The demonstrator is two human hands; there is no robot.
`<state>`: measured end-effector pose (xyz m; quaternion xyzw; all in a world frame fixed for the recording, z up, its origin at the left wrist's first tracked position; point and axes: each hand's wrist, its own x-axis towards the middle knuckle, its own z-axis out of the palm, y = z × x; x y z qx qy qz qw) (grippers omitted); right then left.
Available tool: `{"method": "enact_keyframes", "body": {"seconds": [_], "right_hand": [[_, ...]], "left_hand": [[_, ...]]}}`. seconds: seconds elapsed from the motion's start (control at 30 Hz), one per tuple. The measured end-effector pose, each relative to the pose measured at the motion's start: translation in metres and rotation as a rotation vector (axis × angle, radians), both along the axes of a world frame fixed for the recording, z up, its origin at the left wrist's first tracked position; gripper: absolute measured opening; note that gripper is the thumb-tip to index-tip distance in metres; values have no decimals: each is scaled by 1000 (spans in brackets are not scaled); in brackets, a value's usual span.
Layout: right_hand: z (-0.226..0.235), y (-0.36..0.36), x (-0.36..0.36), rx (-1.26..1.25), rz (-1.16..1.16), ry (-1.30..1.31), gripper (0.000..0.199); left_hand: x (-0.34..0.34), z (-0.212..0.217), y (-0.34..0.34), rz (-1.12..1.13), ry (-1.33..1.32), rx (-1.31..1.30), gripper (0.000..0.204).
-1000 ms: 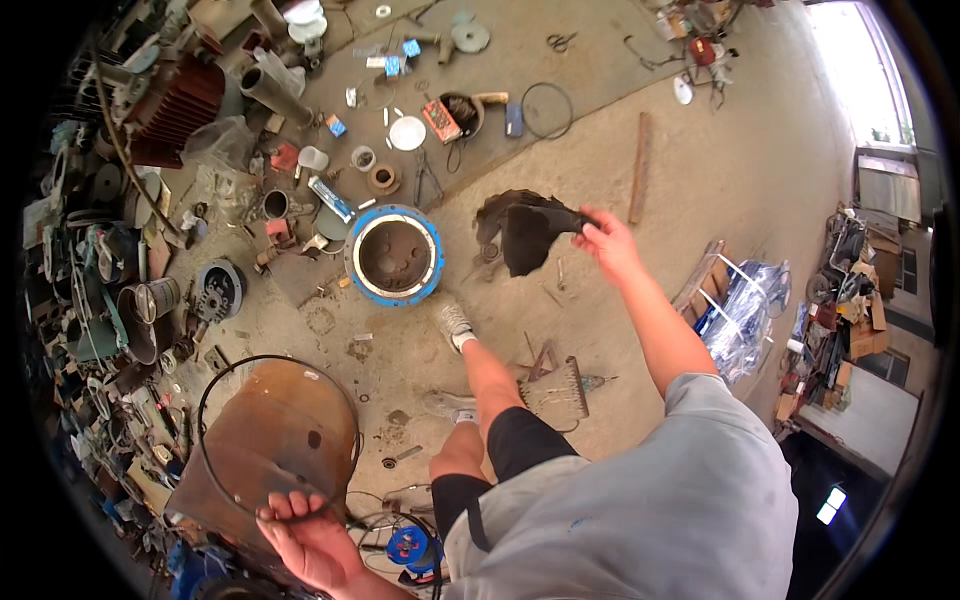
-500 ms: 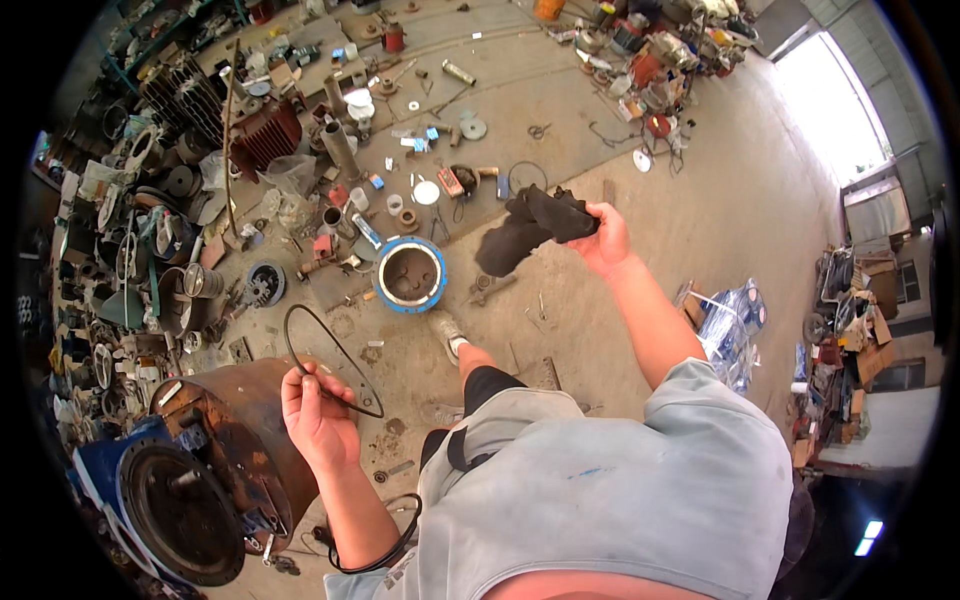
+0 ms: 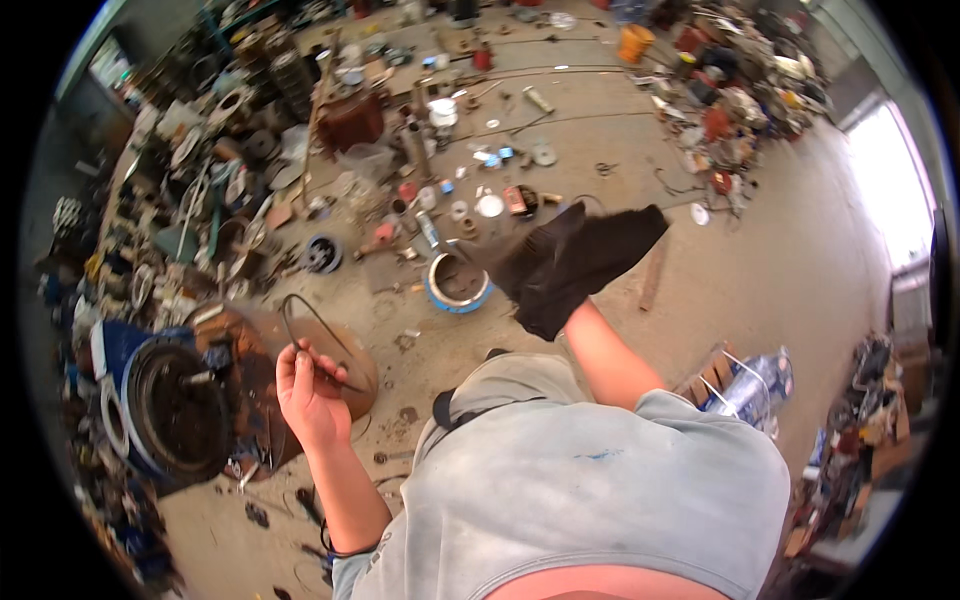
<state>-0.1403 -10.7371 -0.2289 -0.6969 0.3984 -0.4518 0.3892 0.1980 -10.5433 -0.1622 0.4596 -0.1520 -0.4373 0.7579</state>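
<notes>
l hand [image 3: 314,395] gripping thin blk loop [image 3: 286,306], r hand hidden behind dk cloth [image 3: 575,262], can't tell grip

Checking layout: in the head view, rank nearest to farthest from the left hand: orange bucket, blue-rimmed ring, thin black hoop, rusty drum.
1. Thin black hoop: in the left hand.
2. Rusty drum: close by, mostly left.
3. Blue-rimmed ring: floor, ahead-right.
4. Orange bucket: far ahead, right.
</notes>
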Motion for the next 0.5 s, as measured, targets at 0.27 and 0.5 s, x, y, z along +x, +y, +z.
{"method": "enact_keyframes", "body": {"seconds": [0.27,0.5], "right_hand": [[-26,-39,117,-825,158,527,24],[-55,-9,193,553,1323,-593,18]], "left_hand": [[6,52,-17,165,-204,-162,17],[-14,67,-52,303,-36,-484,19]]}}
